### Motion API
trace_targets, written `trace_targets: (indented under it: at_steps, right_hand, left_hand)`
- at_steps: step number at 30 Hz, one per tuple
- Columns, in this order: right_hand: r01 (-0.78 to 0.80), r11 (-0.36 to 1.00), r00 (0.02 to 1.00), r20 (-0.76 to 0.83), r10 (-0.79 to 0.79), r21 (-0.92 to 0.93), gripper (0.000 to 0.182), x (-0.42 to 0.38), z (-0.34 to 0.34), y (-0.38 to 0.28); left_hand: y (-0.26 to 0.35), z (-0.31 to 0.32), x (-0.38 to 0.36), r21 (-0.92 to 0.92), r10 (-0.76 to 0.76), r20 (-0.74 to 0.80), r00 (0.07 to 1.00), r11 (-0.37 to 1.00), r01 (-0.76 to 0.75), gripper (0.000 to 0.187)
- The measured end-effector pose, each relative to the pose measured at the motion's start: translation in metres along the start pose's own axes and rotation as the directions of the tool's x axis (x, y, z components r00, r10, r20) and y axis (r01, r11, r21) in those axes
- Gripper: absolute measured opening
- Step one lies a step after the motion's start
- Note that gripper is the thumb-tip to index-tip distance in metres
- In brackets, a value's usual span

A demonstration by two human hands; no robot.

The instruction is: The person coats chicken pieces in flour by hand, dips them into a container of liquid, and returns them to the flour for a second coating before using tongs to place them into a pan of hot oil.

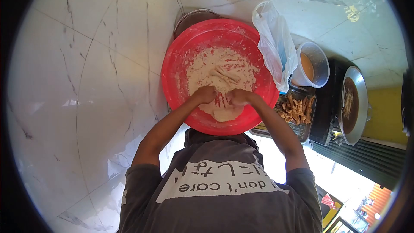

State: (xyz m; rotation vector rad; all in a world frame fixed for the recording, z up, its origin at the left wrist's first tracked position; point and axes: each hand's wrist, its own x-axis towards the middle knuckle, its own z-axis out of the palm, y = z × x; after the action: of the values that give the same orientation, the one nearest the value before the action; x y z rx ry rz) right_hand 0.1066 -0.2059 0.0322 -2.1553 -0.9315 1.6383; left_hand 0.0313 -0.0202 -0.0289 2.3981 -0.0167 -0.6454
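- Centrally, a red basin (181,56) holds floury batter (217,67) with pale strips (225,75) lying in it.
- Left hand (205,93) is curled, knuckles up, pressed into the batter at the near part of the basin; whether it pinches anything cannot be told.
- Right hand (237,97) is curled likewise, just beside the left, fingers dug into the batter.
- A plastic bag (274,45) drapes over the basin's right rim.
- Right of the bag stands a tub (311,64) with orange-brown liquid.
- Near the basin's right edge, below the tub, a wire tray (297,108) carries fried brown strips.
- Further right of the basin, a pan (352,103) holds dark oil.
- Behind the basin, a dark round lid or bowl (192,18) peeks out.
- Shirt (215,190) below the basin reads "I don't care", upside down from this view, with further characters too distorted to read.
- All of it sits on a white marble surface (86,82).
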Motion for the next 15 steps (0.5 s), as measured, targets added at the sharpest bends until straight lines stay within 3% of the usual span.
trace_targets:
  at_steps: [1,2,3,4,6,7,8,9,10,11,12,13,15]
  right_hand:
    - [0.011,0.997,0.974,-0.224,-0.028,-0.079,0.043,0.0,0.0,0.004]
    - [0.011,0.997,0.974,-0.224,-0.028,-0.078,0.043,0.003,0.004,0.005]
    - [0.006,0.988,0.992,-0.125,-0.025,-0.154,0.042,0.008,0.01,0.006]
    - [0.009,0.973,1.0,-0.026,-0.016,-0.232,0.041,0.011,0.014,0.004]
    - [-0.013,0.978,0.999,0.03,0.019,-0.21,0.04,0.011,0.015,0.0]
    - [-0.04,0.982,0.994,0.089,0.057,-0.184,0.039,0.011,0.016,0.0]
    - [-0.038,0.982,0.994,0.094,0.056,-0.184,0.039,0.011,0.014,0.002]
    - [-0.098,0.994,0.986,0.128,0.103,-0.045,0.04,0.012,0.008,0.006]
    - [-0.161,0.983,0.976,0.165,0.144,0.092,0.041,0.012,0.005,0.009]
    - [-0.16,0.983,0.976,0.164,0.144,0.093,0.041,0.012,0.005,0.012]
    - [-0.047,0.999,0.999,0.001,0.047,0.003,0.039,0.011,0.005,0.011]
    - [0.053,0.993,0.986,-0.154,-0.068,-0.105,0.037,0.011,0.005,0.012]
    - [0.051,0.986,0.995,-0.072,-0.063,-0.16,0.035,0.037,0.027,0.031]
  left_hand:
    - [-0.001,0.004,0.001,0.002,0.0,0.002,1.0,1.0,0.0,0.037]
    - [-0.001,0.009,0.002,-0.077,0.098,0.079,0.992,0.993,-0.092,0.039]
    - [-0.001,0.017,0.001,-0.163,0.198,0.147,0.969,0.971,-0.174,0.041]
    - [0.01,0.022,-0.006,-0.163,0.196,0.147,0.97,0.971,-0.172,0.041]
    - [0.032,0.027,-0.022,-0.068,0.168,0.335,0.927,0.986,-0.154,0.056]
    - [0.038,0.019,-0.026,-0.068,0.165,0.336,0.927,0.986,-0.151,0.056]
    - [0.044,0.009,-0.027,-0.153,0.094,0.456,0.885,0.988,-0.026,0.066]
    - [0.047,0.001,-0.025,-0.218,0.038,0.572,0.82,0.97,0.108,0.077]
    - [0.048,-0.006,-0.024,-0.218,0.036,0.571,0.82,0.97,0.109,0.077]
    - [0.049,-0.013,-0.023,-0.094,0.012,0.458,0.889,0.995,0.036,0.078]
    - [0.049,-0.015,-0.022,0.041,0.007,0.334,0.942,0.999,-0.021,0.079]
    - [0.043,-0.006,-0.019,0.044,0.007,0.333,0.943,0.999,-0.023,0.079]
    - [0.033,0.02,-0.018,-0.058,0.248,0.292,0.924,0.969,-0.241,0.072]
